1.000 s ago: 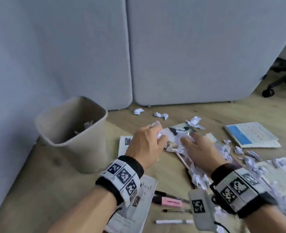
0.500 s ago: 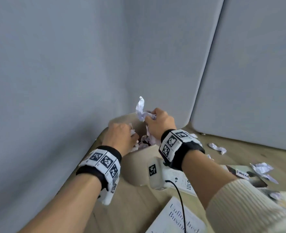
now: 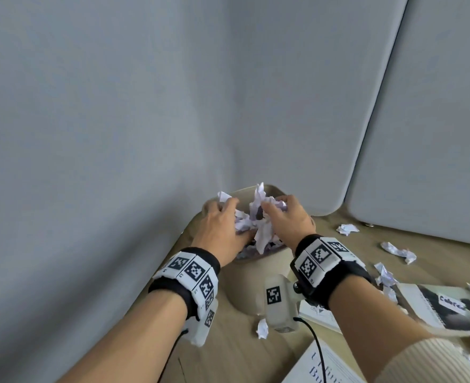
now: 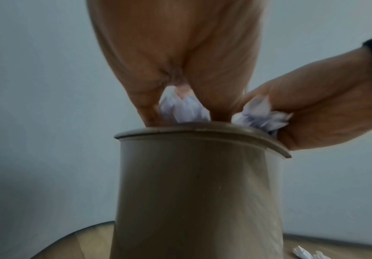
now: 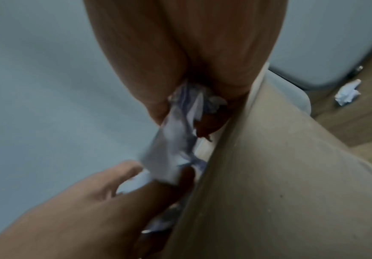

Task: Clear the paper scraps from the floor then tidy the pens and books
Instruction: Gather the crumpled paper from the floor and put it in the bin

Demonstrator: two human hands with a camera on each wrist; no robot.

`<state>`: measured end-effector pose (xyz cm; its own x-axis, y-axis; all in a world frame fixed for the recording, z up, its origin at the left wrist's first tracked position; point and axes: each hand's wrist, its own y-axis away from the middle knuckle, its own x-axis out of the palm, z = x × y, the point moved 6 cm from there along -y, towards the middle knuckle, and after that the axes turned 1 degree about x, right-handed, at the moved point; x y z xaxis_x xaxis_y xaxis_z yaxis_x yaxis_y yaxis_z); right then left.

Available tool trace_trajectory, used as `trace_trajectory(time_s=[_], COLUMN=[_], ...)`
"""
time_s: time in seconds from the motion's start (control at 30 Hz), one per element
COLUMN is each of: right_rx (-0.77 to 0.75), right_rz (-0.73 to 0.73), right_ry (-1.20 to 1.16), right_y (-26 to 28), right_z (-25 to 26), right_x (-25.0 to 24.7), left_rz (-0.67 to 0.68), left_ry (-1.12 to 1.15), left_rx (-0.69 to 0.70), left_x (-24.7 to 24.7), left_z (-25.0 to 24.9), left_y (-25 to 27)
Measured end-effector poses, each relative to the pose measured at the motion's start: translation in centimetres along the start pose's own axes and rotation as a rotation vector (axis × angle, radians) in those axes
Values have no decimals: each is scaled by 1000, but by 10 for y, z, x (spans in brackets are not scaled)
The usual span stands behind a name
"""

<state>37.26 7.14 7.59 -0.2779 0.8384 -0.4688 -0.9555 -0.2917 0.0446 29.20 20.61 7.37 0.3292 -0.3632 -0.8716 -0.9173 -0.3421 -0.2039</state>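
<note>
A beige waste bin (image 3: 256,283) stands in the corner, heaped with white paper scraps (image 3: 264,233). Both hands are over its mouth. My left hand (image 3: 220,214) has its fingers spread and nearly straight on the heap, a scrap (image 3: 224,195) showing past the fingertips. My right hand (image 3: 278,214) grips a wad of crumpled scraps (image 4: 260,115) at the bin's rim (image 4: 202,133). In the right wrist view a strip of paper (image 5: 176,140) hangs from my right fingers beside the bin wall (image 5: 291,175).
Loose scraps lie on the wooden floor to the right (image 3: 347,229) (image 3: 398,251) and one in front of the bin (image 3: 262,328). Books lie at lower right (image 3: 322,366) (image 3: 449,308). Grey partition panels (image 3: 435,134) close the corner behind.
Both hands carried scraps from the floor pile to the bin, then sank onto its mouth. The left fingers have spread out; one scrap now lies in front of the bin.
</note>
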Motion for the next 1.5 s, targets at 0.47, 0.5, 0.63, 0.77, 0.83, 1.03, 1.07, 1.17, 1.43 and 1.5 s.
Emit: trace_trajectory(time_s=[0.47, 0.5, 0.63, 0.77, 0.83, 1.03, 1.07, 1.17, 1.43, 1.5], right_rx=[-258, -259, -139, 27, 78, 165, 170, 211, 500, 636], right_rz=[-196, -229, -191, -25, 31, 139, 164, 229, 46, -114], right_ry=[-33, -1, 126, 331, 432, 667, 694, 797, 836, 761], right_y=[18, 25, 46, 80, 102, 178, 192, 226, 325, 366], right_z=[-38, -52, -123, -197, -226, -293, -300, -315, -348, -365], right_x=[-66, -74, -94, -107, -115, -138, -139, -146, -204, -210], left_rz=[-329, -264, 108, 463, 494, 467, 442, 344, 748, 843], left_ry=[205, 211, -18, -332, -347, -313, -251, -69, 19, -47], left_rx=[411, 491, 478, -45, -82, -36, -15, 154, 717, 872], left_x=[8, 26, 118, 188, 211, 238, 239, 239, 291, 308], left_z=[-75, -82, -70, -3, 13, -12, -28, -95, -241, -260], left_y=[56, 68, 99, 109, 114, 115, 115, 119, 243, 287])
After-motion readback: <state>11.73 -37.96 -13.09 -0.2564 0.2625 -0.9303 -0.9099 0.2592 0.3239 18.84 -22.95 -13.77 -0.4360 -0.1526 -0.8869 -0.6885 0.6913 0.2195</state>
